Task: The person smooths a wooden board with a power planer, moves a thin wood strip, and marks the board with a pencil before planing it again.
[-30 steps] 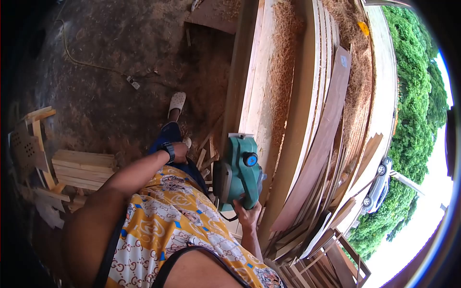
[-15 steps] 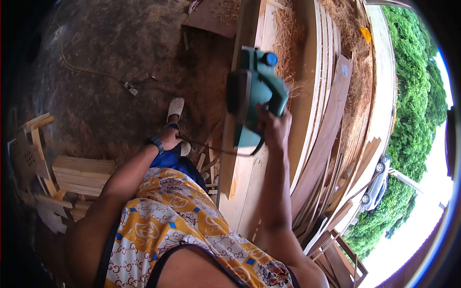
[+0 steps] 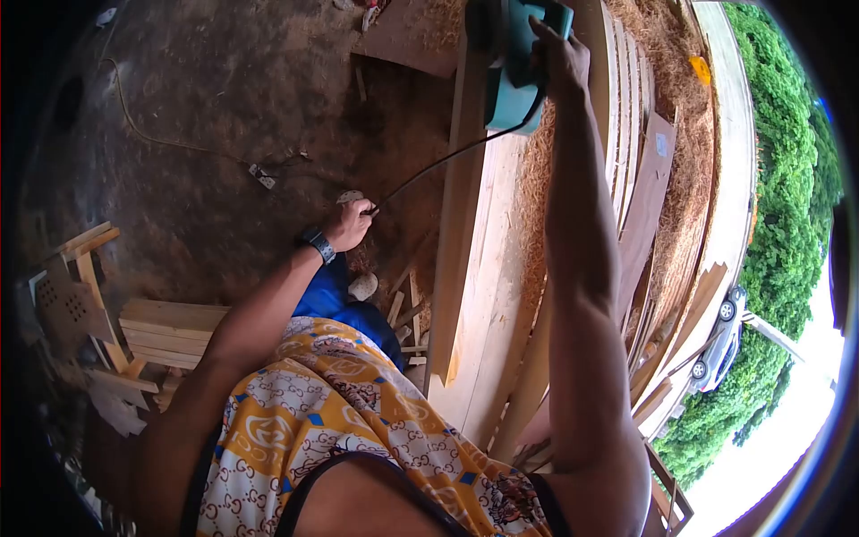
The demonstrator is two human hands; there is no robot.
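At the far end of the pale plank, the right hand gripped the green electric planer (arm fully stretched), finishing a planing pass; the left hand clasped its cord. The next move probably called for drawing it back.

A sawdust-strewn dirt floor, stacked boards, green trees and a parked car in daylight.

Stacked pale planks carrying wood shavings, a green planer on top
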